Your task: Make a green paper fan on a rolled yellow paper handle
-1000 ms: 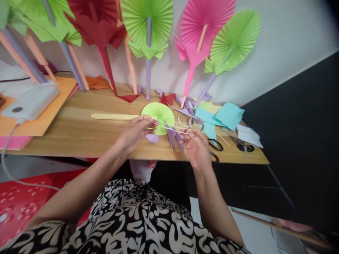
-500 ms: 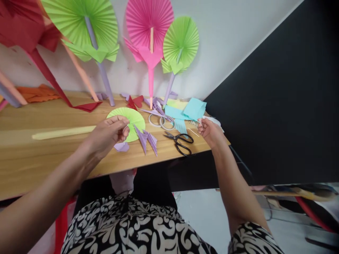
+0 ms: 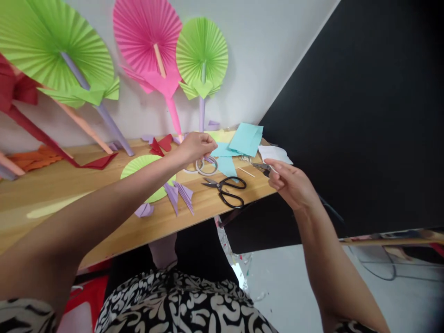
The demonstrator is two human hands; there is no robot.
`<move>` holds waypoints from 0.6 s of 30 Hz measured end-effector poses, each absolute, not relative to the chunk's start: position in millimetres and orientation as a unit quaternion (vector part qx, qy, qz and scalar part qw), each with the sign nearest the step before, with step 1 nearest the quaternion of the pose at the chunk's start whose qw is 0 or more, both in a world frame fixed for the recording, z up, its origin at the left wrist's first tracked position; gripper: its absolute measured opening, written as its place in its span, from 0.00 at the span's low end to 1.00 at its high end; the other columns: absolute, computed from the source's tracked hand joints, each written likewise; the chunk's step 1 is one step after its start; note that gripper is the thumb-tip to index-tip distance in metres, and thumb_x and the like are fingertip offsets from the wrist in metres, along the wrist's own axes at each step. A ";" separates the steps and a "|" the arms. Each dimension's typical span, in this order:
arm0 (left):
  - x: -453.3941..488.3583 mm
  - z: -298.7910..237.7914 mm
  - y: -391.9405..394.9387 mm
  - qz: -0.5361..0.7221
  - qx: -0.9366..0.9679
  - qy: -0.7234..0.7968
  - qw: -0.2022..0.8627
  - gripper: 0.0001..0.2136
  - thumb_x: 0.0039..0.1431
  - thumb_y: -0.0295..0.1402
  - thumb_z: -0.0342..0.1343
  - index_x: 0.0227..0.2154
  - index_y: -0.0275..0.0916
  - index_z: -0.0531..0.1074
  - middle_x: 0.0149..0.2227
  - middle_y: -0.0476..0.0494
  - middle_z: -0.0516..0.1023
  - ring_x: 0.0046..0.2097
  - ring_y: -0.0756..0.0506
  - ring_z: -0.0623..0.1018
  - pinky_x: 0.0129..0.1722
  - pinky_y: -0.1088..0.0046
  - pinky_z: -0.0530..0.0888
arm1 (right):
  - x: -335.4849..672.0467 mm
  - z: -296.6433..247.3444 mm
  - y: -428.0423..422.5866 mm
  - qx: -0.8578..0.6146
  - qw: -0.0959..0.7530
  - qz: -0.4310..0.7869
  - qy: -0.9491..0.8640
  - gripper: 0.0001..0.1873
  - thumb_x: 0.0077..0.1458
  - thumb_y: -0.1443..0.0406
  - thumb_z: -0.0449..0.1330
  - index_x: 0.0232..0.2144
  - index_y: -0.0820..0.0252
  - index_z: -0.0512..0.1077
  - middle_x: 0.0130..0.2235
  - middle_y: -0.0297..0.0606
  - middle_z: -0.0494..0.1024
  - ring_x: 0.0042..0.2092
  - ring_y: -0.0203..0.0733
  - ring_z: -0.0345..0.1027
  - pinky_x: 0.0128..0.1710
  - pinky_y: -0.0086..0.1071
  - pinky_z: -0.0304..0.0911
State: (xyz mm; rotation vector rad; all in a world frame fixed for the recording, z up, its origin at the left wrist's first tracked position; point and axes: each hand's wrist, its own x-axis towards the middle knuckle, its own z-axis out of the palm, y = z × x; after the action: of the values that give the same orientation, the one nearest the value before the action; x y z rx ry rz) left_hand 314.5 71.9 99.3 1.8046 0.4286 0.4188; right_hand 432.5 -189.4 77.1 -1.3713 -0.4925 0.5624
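Observation:
My left hand (image 3: 200, 147) is closed in a pinch above two tape rolls (image 3: 208, 166); what sits between its fingertips, if anything, I cannot make out. My right hand (image 3: 291, 182) is closed at the table's right edge, with a small dark, pointed metal tool (image 3: 261, 167) at its fingers and a thin white piece by the fingertips. Black-handled scissors (image 3: 231, 190) lie between the hands. Under my left forearm rests a round, pleated light-green paper fan (image 3: 142, 166). Pleated purple paper pieces (image 3: 178, 196) lie beside it.
Blue paper sheets (image 3: 246, 140) and a white piece (image 3: 275, 154) lie at the back right. Pink (image 3: 147, 39) and green (image 3: 203, 51) paper fans lean on the wall. A thin white stick (image 3: 246, 172) lies near the scissors. A black panel (image 3: 364, 129) stands at the right.
My left hand has moved right, from over the light-green fan to the tape rolls. A dark metal tool now shows at my right fingers. The view has shifted right.

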 end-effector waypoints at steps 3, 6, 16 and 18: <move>360.2 93.5 79.6 0.184 0.806 0.173 0.536 0.06 0.50 0.27 0.60 0.20 0.37 0.72 0.15 0.51 0.67 0.18 0.53 0.62 0.22 0.74 0.58 | 434.5 74.8 -201.4 -0.614 0.712 0.269 -0.209 0.19 0.44 0.56 0.73 0.39 0.58 0.82 0.20 0.26 0.62 0.20 0.28 0.44 0.18 0.29 0.46; 394.0 78.6 88.2 0.175 0.856 0.182 0.452 0.02 0.50 0.26 0.60 0.24 0.36 0.73 0.19 0.49 0.71 0.22 0.51 0.67 0.26 0.73 0.62 | 438.0 69.6 -204.4 -0.609 0.711 0.287 -0.204 0.21 0.44 0.56 0.73 0.41 0.58 0.81 0.19 0.26 0.62 0.20 0.28 0.43 0.19 0.29 0.44; 392.0 55.6 104.9 0.119 0.981 0.109 0.111 0.21 0.55 0.20 0.51 0.51 0.37 0.76 0.55 0.33 0.74 0.56 0.33 0.70 0.54 0.57 0.63 | 435.1 64.2 -177.6 -0.602 0.692 0.320 -0.237 0.25 0.47 0.57 0.72 0.48 0.56 0.77 0.19 0.24 0.63 0.21 0.27 0.45 0.21 0.28 0.42; 382.9 67.6 94.1 0.206 0.965 0.118 0.115 0.19 0.57 0.21 0.48 0.47 0.36 0.77 0.55 0.32 0.73 0.57 0.33 0.68 0.55 0.54 0.62 | 431.8 67.1 -168.9 -0.604 0.685 0.324 -0.248 0.26 0.47 0.56 0.72 0.48 0.56 0.76 0.19 0.23 0.63 0.21 0.27 0.46 0.21 0.27 0.43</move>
State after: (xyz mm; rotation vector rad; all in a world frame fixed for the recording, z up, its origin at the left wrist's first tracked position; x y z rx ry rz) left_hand 382.9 94.1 67.6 2.8263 0.3444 0.6030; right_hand 431.8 -168.9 67.1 -1.3523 -0.5562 0.7263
